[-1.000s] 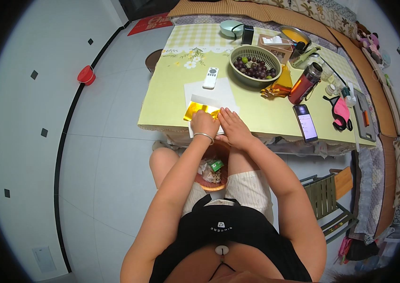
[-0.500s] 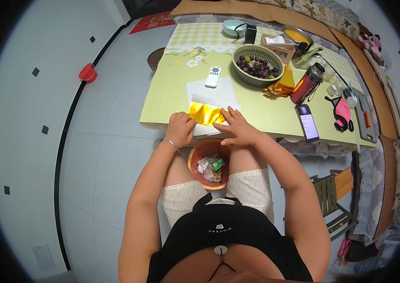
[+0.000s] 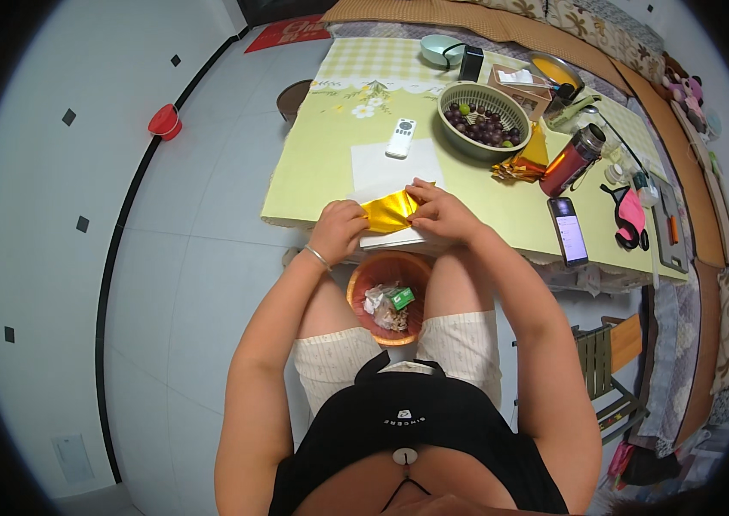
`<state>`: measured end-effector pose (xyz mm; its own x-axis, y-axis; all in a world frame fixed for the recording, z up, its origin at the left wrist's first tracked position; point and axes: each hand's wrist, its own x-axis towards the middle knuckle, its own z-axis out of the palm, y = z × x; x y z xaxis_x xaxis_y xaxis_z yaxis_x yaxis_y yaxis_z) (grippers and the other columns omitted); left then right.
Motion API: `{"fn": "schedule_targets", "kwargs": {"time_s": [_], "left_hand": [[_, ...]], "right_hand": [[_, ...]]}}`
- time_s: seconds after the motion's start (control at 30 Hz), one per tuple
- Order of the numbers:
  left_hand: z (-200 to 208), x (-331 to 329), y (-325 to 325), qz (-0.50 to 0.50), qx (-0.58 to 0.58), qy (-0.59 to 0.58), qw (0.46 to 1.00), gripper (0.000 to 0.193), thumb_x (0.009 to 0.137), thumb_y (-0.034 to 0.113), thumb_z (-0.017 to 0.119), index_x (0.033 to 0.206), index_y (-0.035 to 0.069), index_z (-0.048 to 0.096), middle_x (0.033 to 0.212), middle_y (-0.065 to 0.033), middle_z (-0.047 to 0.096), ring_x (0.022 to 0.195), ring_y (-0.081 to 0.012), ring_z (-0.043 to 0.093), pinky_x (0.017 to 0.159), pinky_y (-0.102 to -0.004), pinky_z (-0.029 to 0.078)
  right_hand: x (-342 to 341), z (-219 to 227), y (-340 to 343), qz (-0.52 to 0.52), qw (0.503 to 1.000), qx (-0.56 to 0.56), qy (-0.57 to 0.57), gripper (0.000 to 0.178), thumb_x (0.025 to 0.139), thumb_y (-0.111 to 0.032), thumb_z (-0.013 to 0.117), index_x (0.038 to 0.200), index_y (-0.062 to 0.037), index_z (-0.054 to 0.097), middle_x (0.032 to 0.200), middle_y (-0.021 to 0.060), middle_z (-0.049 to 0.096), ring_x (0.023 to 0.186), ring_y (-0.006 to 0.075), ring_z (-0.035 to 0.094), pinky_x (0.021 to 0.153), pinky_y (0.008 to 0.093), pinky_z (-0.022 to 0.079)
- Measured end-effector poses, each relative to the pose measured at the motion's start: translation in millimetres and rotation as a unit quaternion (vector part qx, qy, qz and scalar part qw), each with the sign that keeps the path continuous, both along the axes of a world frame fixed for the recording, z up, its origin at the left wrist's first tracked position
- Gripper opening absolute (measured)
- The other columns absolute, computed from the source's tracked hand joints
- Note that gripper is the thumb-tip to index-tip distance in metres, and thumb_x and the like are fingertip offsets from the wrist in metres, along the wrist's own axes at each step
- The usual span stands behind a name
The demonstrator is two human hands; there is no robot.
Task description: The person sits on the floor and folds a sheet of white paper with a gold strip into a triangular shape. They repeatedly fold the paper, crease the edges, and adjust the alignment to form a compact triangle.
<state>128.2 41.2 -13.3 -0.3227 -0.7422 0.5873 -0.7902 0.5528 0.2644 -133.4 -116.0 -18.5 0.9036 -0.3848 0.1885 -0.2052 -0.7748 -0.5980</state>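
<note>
A shiny gold foil sheet (image 3: pixel 389 211) is stretched between my two hands at the near edge of the table. My left hand (image 3: pixel 338 229), with a bracelet at its wrist, pinches the sheet's left end. At the other end, my right hand (image 3: pixel 443 211) has its fingers and thumb closed on the foil. Under the foil lie white paper sheets (image 3: pixel 379 165), partly covered by it and by my hands. A white remote control (image 3: pixel 400 138) rests at the far edge of the paper.
On the table (image 3: pixel 302 176) stand a colander (image 3: pixel 483 120) of grapes, folded gold foil (image 3: pixel 526 161), a red flask (image 3: pixel 572 160), a phone (image 3: pixel 568 230), a pink-and-black item (image 3: pixel 627 215) and a tissue box (image 3: pixel 518 91). A trash bin (image 3: pixel 362 292) sits between my knees.
My right hand, spread flat on the foil before, has now closed on its right end. The foil now looks bent and slightly raised between my hands. The view has shifted a little.
</note>
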Motion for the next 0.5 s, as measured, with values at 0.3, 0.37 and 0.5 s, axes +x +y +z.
{"fn": "schedule_targets", "kwargs": {"time_s": [0.3, 0.37, 0.5], "left_hand": [[-11, -13, -28, 0.139, 0.101, 0.088, 0.981, 0.010, 0.083, 0.009, 0.067, 0.094, 0.007, 0.068, 0.084, -0.0111, 0.069, 0.082, -0.0324, 0.062, 0.077, -0.0431, 0.049], [-19, -15, -34, 0.166, 0.106, 0.114, 0.974, 0.013, 0.083, 0.010, 0.068, 0.095, 0.007, 0.068, 0.084, -0.0096, 0.069, 0.082, -0.0307, 0.062, 0.078, -0.0429, 0.049], [-29, -20, -39, 0.210, 0.083, 0.125, 0.966, 0.018, 0.082, 0.012, 0.071, 0.099, 0.008, 0.069, 0.084, -0.0078, 0.070, 0.084, -0.0282, 0.063, 0.079, -0.0421, 0.049]], "right_hand": [[47, -16, 57, -0.196, 0.974, -0.001, -0.116, 0.025, 0.077, -0.025, 0.078, 0.074, -0.0028, 0.066, 0.133, 0.0207, 0.060, 0.118, 0.0366, 0.058, 0.102, 0.0421, 0.045], [49, -22, 57, -0.219, 0.968, 0.006, -0.125, 0.024, 0.077, -0.023, 0.078, 0.073, -0.0028, 0.066, 0.133, 0.0200, 0.061, 0.117, 0.0361, 0.058, 0.102, 0.0419, 0.045], [52, -22, 60, -0.225, 0.964, -0.029, -0.138, 0.020, 0.075, -0.018, 0.077, 0.071, -0.0032, 0.064, 0.132, 0.0201, 0.061, 0.117, 0.0356, 0.059, 0.101, 0.0417, 0.046]]}}
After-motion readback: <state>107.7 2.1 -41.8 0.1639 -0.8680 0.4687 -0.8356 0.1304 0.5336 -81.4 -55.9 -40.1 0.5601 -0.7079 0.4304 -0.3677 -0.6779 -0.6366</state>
